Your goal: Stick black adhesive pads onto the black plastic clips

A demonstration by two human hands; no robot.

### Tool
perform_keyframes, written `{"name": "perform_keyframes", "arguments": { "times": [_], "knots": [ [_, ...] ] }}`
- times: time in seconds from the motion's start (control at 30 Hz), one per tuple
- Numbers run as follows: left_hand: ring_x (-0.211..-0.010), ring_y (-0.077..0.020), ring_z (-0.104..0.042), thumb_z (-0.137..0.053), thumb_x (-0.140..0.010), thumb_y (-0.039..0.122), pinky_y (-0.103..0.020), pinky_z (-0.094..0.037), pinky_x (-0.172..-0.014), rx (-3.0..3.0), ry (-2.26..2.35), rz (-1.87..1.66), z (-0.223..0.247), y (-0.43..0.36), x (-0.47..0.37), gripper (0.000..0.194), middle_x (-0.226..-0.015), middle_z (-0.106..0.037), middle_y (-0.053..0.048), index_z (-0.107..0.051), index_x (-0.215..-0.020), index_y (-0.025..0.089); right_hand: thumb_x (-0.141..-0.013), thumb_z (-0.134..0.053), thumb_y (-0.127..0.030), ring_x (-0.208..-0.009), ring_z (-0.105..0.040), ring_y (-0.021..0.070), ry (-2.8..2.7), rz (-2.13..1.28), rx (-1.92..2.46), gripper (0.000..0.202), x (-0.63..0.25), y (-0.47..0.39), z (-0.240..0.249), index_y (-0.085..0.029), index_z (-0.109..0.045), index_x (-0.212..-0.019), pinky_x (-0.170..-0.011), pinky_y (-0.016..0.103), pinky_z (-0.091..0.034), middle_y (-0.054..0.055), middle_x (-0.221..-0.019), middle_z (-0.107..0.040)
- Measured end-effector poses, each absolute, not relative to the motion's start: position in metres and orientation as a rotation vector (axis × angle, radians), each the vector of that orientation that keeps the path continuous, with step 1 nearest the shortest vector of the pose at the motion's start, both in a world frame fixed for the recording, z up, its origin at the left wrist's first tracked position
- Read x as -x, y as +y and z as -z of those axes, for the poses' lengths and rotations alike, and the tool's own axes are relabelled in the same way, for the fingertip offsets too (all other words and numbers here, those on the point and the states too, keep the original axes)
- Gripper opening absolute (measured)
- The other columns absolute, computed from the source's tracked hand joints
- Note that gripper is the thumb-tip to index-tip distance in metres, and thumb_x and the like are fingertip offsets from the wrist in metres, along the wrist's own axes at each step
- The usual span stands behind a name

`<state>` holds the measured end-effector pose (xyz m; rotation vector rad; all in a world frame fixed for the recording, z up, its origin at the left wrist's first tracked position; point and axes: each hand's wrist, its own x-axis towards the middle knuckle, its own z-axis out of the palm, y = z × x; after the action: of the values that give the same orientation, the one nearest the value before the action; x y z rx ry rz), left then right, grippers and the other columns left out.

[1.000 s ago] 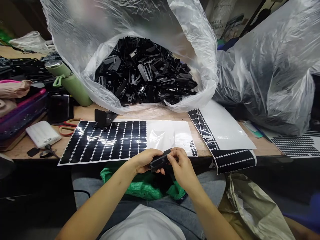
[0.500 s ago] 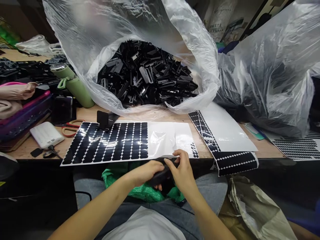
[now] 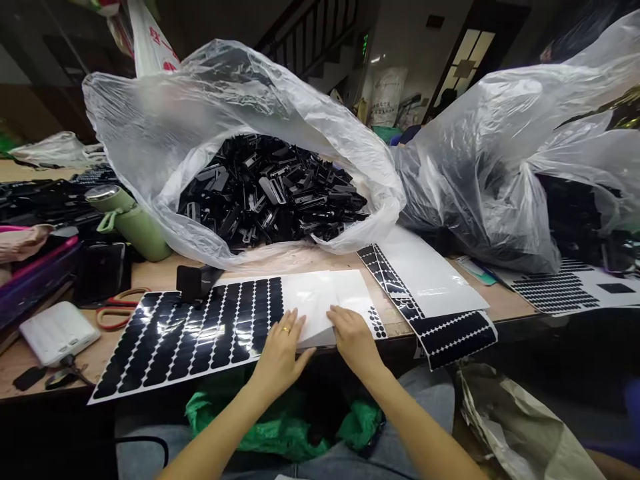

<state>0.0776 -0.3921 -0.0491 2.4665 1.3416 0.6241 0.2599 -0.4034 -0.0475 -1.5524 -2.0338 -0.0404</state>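
A white sheet of black stickers [image 3: 220, 323] lies along the table's front edge, with bare backing on its right part. My left hand [image 3: 283, 347], a ring on one finger, rests on the sheet with its fingers stretched and the thumb apart. On the bare backing my right hand [image 3: 354, 337] has its fingers bent together at a raised edge; its grip is partly hidden. A black plastic part [image 3: 195, 283] with a flat plate stands on the sheet's upper edge. In my lap sits a green woven sack [image 3: 273, 427] with a dark opening.
A clear plastic bag [image 3: 195, 247] full of black parts [image 3: 275, 190] stands behind the sheet. To the left are a green flask [image 3: 133, 223], scissors [image 3: 115, 313] and a white power bank [image 3: 60, 333]. More sticker sheets [image 3: 455, 337] overhang the edge at right.
Both hands have let go of the black part held over my lap, now out of sight, and have come up onto the sheet. The view has tilted upward.
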Motion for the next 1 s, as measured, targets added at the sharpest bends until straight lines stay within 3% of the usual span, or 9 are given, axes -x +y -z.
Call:
{"name": "perform_keyframes", "arguments": {
  "times": [0.17, 0.33, 0.53, 0.7, 0.8, 0.9, 1.0],
  "knots": [
    [-0.124, -0.0263, -0.035, -0.036, -0.073, 0.001, -0.046, -0.031, -0.1, -2.566, 1.589, -0.688, 0.064, -0.368, -0.061, 0.054, -0.13, -0.045, -0.015, -0.042, -0.126, 0.009, -0.081, -0.039, -0.004, -0.1, -0.056, 0.0194, -1.909, 0.323, 1.384, 0.032, -0.261, -0.387, 0.027, -0.014, -0.059, -0.103, -0.09, 0.037, -0.043, 0.009, -0.107, -0.064],
    [-0.117, -0.0203, -0.046, -0.031, -0.073, 0.0, -0.035, -0.039, -0.097, -2.389, 1.606, -0.962, 0.047, -0.362, -0.049, 0.06, -0.129, -0.048, -0.009, -0.039, -0.131, 0.014, -0.077, -0.037, 0.0, -0.1, -0.057, 0.02, -1.905, 0.303, 1.372, 0.038, -0.259, -0.383, 0.026, -0.012, -0.059, -0.105, -0.09, 0.038, -0.045, 0.01, -0.106, -0.064],
    [-0.106, -0.0206, -0.055, -0.035, -0.078, 0.007, -0.032, -0.045, -0.088, -2.078, 1.708, -1.246, 0.027, -0.361, -0.046, 0.054, -0.126, -0.051, -0.006, -0.039, -0.131, 0.018, -0.078, -0.034, -0.003, -0.097, -0.06, 0.0186, -1.828, -0.022, 1.351, 0.042, -0.228, -0.392, 0.04, -0.012, -0.055, -0.113, -0.085, 0.031, -0.049, 0.011, -0.103, -0.065],
    [-0.105, -0.0188, -0.056, -0.037, -0.079, 0.008, -0.028, -0.046, -0.085, -1.928, 1.76, -1.495, 0.032, -0.376, -0.05, 0.05, -0.123, -0.054, -0.006, -0.043, -0.128, 0.019, -0.086, -0.03, -0.014, -0.084, -0.063, 0.02, -1.764, -0.445, 1.441, 0.045, -0.172, -0.405, 0.054, -0.013, -0.034, -0.131, -0.07, 0.03, -0.051, 0.011, -0.104, -0.064],
    [-0.104, -0.018, -0.056, -0.038, -0.076, 0.006, -0.027, -0.046, -0.085, -1.9, 1.765, -1.579, 0.03, -0.385, -0.053, 0.054, -0.123, -0.054, -0.005, -0.042, -0.128, 0.021, -0.086, -0.034, -0.015, -0.081, -0.063, 0.0185, -1.819, -0.616, 1.392, 0.038, -0.141, -0.402, 0.057, -0.017, -0.044, -0.123, -0.069, 0.027, -0.049, 0.006, -0.096, -0.066],
    [-0.113, -0.019, -0.05, -0.039, -0.072, 0.003, -0.03, -0.041, -0.094, -2.05, 1.592, -1.526, 0.031, -0.385, -0.057, 0.061, -0.129, -0.049, -0.006, -0.038, -0.131, 0.02, -0.082, -0.042, -0.017, -0.091, -0.058, 0.0225, -2.032, -0.537, 1.365, 0.03, -0.124, -0.399, 0.059, -0.018, -0.054, -0.11, -0.081, 0.035, -0.045, 0.008, -0.094, -0.065],
    [-0.117, -0.0197, -0.046, -0.038, -0.066, 0.0, -0.033, -0.039, -0.098, -2.304, 1.356, -1.26, 0.044, -0.377, -0.066, 0.067, -0.13, -0.047, -0.009, -0.038, -0.13, 0.016, -0.078, -0.05, -0.018, -0.108, -0.047, 0.0306, -2.214, -0.478, 1.431, 0.037, -0.135, -0.417, 0.058, -0.015, -0.052, -0.115, -0.092, 0.049, -0.034, 0.014, -0.108, -0.06]
  ]
}}
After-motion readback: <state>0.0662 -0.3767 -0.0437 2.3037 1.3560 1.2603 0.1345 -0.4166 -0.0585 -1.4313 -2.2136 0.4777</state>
